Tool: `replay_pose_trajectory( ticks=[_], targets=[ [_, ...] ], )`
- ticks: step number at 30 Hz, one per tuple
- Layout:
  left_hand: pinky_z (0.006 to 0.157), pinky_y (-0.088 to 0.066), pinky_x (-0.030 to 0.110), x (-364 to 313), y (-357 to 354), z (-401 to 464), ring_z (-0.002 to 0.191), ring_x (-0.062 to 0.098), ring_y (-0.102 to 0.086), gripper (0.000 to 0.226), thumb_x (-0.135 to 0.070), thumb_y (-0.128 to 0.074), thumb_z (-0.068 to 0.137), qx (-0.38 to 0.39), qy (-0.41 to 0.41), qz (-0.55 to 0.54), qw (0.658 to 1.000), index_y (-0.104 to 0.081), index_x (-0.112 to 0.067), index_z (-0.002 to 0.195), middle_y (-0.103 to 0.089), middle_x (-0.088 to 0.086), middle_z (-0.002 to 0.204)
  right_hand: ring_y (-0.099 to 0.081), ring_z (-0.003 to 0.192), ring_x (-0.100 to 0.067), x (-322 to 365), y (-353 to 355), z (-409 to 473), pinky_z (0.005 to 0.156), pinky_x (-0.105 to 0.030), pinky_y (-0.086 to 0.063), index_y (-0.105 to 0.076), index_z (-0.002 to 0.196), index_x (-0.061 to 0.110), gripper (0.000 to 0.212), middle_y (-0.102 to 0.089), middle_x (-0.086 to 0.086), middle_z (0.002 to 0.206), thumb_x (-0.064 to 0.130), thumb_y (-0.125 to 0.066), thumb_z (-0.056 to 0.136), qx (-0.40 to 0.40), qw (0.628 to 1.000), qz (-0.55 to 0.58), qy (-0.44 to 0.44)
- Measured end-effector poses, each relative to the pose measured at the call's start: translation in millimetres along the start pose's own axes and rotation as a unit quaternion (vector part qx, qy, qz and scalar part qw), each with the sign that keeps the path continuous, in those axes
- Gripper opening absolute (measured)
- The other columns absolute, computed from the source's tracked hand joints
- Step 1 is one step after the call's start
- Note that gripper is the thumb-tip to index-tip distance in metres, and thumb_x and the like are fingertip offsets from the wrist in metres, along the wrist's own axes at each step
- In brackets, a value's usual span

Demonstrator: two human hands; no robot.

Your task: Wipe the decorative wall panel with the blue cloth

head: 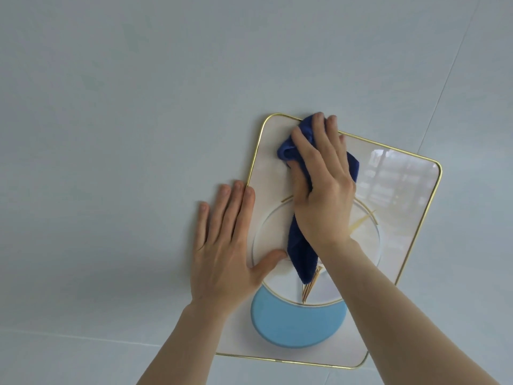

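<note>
The decorative wall panel (402, 190) is a glossy white rounded rectangle with a thin gold rim, a gold circle outline, gold stems and a light blue crescent near its bottom. It hangs tilted on a pale wall. My right hand (322, 184) presses the dark blue cloth (301, 245) flat against the panel's upper left part; the cloth's tail hangs down over the circle. My left hand (224, 245) lies flat with fingers spread across the panel's left rim, its thumb resting on the panel and holding nothing.
The pale grey-white wall (138, 107) surrounds the panel, with faint tile seams running at the right and along the bottom. The panel's right half reflects a window.
</note>
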State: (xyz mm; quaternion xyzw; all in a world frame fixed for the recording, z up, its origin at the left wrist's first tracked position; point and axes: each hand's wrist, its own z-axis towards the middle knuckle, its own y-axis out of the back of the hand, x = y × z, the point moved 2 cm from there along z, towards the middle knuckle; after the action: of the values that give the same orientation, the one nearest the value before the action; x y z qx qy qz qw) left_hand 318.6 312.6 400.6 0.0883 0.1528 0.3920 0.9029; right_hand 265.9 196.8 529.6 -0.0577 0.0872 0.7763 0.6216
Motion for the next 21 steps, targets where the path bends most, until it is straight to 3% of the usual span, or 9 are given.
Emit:
replay_pose_trajectory(
  ticks=[6,15,19,21],
  targets=[
    [0.131,-0.003,0.044,0.1,0.9,-0.1,0.161,0.019,-0.007,0.110,-0.083,-0.047,0.085,-0.008,-0.004,-0.011,1.000,-0.003,-0.019,0.163,-0.006,-0.002,0.171,-0.040,0.149,-0.041,-6.7,6.0,-4.9,0.124,-0.055,-0.033,-0.066,0.134,0.004,0.032,-0.053,-0.022,0.151,0.004,-0.062,0.102,0.084,0.989,0.006,0.118],
    [0.131,-0.008,0.045,-1.1,-0.1,-0.8,0.160,0.021,-0.016,0.110,-0.084,-0.049,0.084,-0.032,0.000,0.000,0.999,-0.013,-0.015,0.162,-0.016,0.001,0.170,-0.038,0.151,-0.035,-3.4,19.9,-49.0,0.123,-0.055,-0.035,-0.064,0.139,0.011,0.037,-0.052,-0.015,0.155,0.007,-0.058,0.103,0.196,0.959,-0.002,0.202],
    [0.131,-0.009,0.047,0.5,0.5,-0.7,0.160,0.021,-0.014,0.110,-0.085,-0.047,0.084,-0.023,-0.007,0.001,1.000,-0.015,-0.014,0.162,-0.015,0.002,0.170,-0.039,0.151,-0.033,-7.5,24.0,-50.3,0.123,-0.052,-0.038,-0.064,0.140,0.013,0.034,-0.052,-0.012,0.155,0.011,-0.060,0.105,0.195,0.957,-0.022,0.215],
    [0.131,-0.007,0.047,1.6,1.2,-0.9,0.160,0.021,-0.012,0.110,-0.085,-0.045,0.084,-0.019,-0.010,-0.010,1.000,-0.011,-0.016,0.163,-0.012,0.000,0.170,-0.039,0.151,-0.033,-14.4,30.0,-53.8,0.122,-0.055,-0.038,-0.064,0.138,0.012,0.035,-0.051,-0.013,0.155,0.008,-0.063,0.103,0.176,0.968,-0.030,0.178]
  ],
)
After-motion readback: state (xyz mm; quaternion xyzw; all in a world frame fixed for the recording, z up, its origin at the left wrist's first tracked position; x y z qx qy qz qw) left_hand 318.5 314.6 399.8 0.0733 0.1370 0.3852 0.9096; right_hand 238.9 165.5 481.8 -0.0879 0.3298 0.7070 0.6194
